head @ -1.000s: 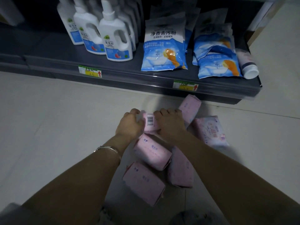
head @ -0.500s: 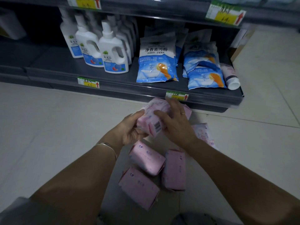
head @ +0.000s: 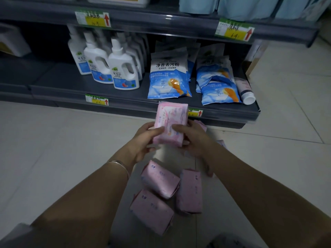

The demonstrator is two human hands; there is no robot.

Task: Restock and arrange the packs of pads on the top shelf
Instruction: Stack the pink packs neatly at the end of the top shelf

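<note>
Where the hands met: one pink pack of pads (head: 170, 122) was held upright between them, off the floor and in front of the lowest shelf's front rail.
Left side: the left hand (head: 143, 140) gripped the pack's lower left edge, thumb laid across the printed front, fingers curled behind.
Right side: the right hand (head: 194, 139) gripped the lower right edge the same way, thumb on the front, other fingers wrapped round the back.
Wrist: a thin metal bangle (head: 119, 165) sat on the left wrist.
Floor: three more pink floor packs (head: 160, 179) lay close together on the pale tiled floor (head: 53, 149), below the hands and between the forearms. Corners of further pink packs showed behind the right hand, count unclear.
Lowest shelf: the dark grey bottom shelf (head: 71, 86) carried white detergent bottles (head: 123, 68) in rows at left. Blue-and-white pouches (head: 169, 77) were to their right, some standing and some slumped. A white tube (head: 246, 92) lay on its side at the right end.
Rails: green-and-yellow price tags (head: 97, 100) with red arrows were stuck along the shelf fronts.
Next shelf up: pale blue packages (head: 232, 6) stood at right, only their lower parts in view.
</note>
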